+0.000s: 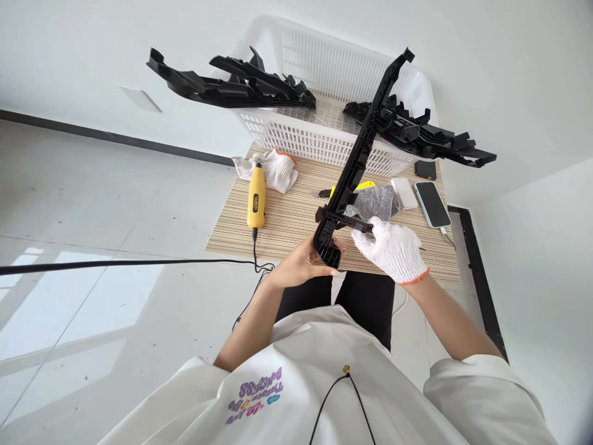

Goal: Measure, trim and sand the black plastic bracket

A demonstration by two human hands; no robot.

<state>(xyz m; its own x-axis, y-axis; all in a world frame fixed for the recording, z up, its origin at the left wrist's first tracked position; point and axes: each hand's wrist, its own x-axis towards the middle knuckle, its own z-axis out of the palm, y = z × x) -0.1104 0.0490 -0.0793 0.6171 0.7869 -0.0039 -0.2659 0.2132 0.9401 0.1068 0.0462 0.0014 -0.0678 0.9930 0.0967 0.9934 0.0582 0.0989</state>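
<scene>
A long black plastic bracket (354, 167) slants up from just in front of me and reaches over the basket. My left hand (303, 264), bare, is closed around its near, curved end. My right hand (393, 248), in a white knit glove with an orange cuff, grips the short side arm that juts from the bracket to the right. A thin dark tip shows just beyond the glove's right side; what it belongs to is hidden. Behind the bracket lie a grey cloth (376, 203) and a yellow-handled tool (365, 185), partly covered.
A white plastic basket (296, 133) stands at the table's back, with more black brackets (250, 93) sticking out left and right. On the striped table (227, 216) are a corded yellow tool (256, 198), a white glove (280, 170), a white block (404, 193) and a phone (432, 204) on a cable.
</scene>
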